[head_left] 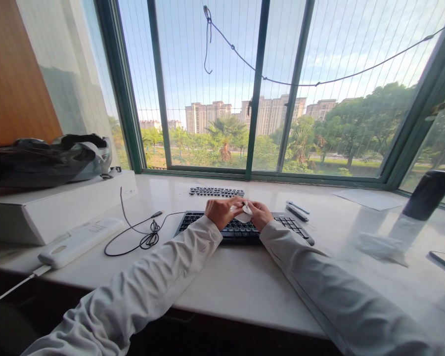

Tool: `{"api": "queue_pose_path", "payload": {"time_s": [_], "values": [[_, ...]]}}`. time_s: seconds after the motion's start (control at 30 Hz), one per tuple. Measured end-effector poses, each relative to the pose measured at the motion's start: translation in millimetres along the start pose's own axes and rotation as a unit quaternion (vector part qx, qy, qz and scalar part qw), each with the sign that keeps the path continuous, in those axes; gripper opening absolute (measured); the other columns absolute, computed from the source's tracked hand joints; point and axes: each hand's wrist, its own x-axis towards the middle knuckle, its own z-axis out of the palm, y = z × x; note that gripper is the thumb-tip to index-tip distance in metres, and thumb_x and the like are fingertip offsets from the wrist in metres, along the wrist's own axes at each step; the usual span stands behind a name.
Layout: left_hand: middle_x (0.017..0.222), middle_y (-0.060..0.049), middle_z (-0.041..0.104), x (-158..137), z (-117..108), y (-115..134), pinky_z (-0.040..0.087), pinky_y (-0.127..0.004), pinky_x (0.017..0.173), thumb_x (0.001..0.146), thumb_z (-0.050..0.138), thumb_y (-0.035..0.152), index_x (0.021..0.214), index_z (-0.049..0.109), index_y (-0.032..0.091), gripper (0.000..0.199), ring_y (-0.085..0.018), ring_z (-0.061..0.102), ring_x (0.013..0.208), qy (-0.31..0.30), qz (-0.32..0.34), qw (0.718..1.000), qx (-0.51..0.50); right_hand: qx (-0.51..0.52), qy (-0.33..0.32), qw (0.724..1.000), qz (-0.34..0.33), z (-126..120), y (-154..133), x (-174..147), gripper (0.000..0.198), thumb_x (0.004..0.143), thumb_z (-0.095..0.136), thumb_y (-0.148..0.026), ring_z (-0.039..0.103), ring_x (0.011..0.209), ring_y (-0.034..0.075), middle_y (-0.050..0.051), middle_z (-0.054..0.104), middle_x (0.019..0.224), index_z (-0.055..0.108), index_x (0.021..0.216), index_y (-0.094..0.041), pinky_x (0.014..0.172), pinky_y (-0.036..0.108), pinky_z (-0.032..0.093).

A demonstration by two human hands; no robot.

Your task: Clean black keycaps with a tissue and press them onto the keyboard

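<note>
Over a black keyboard, my two hands come together with their fingers closed on a crumpled white tissue. My left hand pinches it from the left, and my right hand grips its right side. A small dark piece, perhaps a keycap, shows between the fingertips; it is too small to make out. Parts of the keyboard's middle are hidden by my hands. Behind it, loose black keycaps lie in rows on the white tabletop.
The keyboard's coiled cable lies left, near a white power strip and a white box bearing a dark bag. To the right are pen-like tools, a clear plastic bag, paper and a black cylinder. Windows stand behind.
</note>
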Motion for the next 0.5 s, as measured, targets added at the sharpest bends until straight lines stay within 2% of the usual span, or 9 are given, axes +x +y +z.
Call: {"api": "queue_pose_path", "payload": {"time_s": [0.1, 0.2, 0.33, 0.4, 0.5], "values": [[0.079, 0.007, 0.072, -1.0, -0.8, 4.2, 0.042, -0.018, 0.062, 0.078, 0.06, 0.049, 0.105, 0.064, 0.035, 0.03, -0.011, 0.066, 0.072, -0.006, -0.005, 1.0, -0.008, -0.002, 0.015, 1.0, 0.01, -2.2, 1.6, 1.9, 0.042, 0.055, 0.075, -0.053, 0.051, 0.051, 0.01, 0.001, 0.063, 0.059, 0.068, 0.068, -0.014, 0.052, 0.024, 0.037], [0.077, 0.005, 0.072, -0.6, -1.9, 3.3, 0.042, -0.019, 0.062, 0.078, 0.059, 0.049, 0.106, 0.064, 0.035, 0.032, -0.012, 0.066, 0.07, -0.021, -0.021, 0.999, 0.013, 0.015, -0.022, 0.999, 0.032, -5.0, 1.1, 1.5, 0.04, 0.056, 0.076, -0.049, 0.054, 0.053, 0.012, 0.004, 0.065, 0.062, 0.068, 0.069, -0.013, 0.053, 0.025, 0.039], [0.078, 0.005, 0.072, 1.3, -1.2, -2.4, 0.043, -0.02, 0.063, 0.078, 0.06, 0.046, 0.107, 0.063, 0.036, 0.031, -0.014, 0.067, 0.073, -0.04, -0.055, 0.997, 0.04, 0.03, -0.064, 0.996, 0.046, -6.4, -0.8, -1.1, 0.037, 0.049, 0.083, -0.035, 0.058, 0.059, 0.014, 0.005, 0.067, 0.067, 0.069, 0.074, -0.013, 0.059, 0.026, 0.045], [0.08, 0.004, 0.072, 1.8, 0.0, -4.7, 0.044, -0.021, 0.064, 0.079, 0.059, 0.045, 0.106, 0.063, 0.036, 0.028, -0.014, 0.067, 0.075, -0.043, -0.062, 0.996, 0.043, 0.031, -0.064, 0.996, 0.049, -5.3, -1.5, -2.2, 0.038, 0.046, 0.084, -0.03, 0.06, 0.062, 0.014, 0.004, 0.068, 0.069, 0.07, 0.077, -0.013, 0.062, 0.027, 0.046], [0.083, 0.004, 0.073, 1.1, 2.1, -5.7, 0.044, -0.02, 0.065, 0.081, 0.057, 0.044, 0.104, 0.065, 0.035, 0.026, -0.013, 0.067, 0.075, -0.041, -0.054, 0.997, 0.034, 0.029, -0.052, 0.997, 0.05, -3.1, -1.7, -2.1, 0.036, 0.049, 0.083, -0.033, 0.059, 0.062, 0.014, 0.004, 0.068, 0.069, 0.07, 0.076, -0.014, 0.062, 0.026, 0.046]]}}
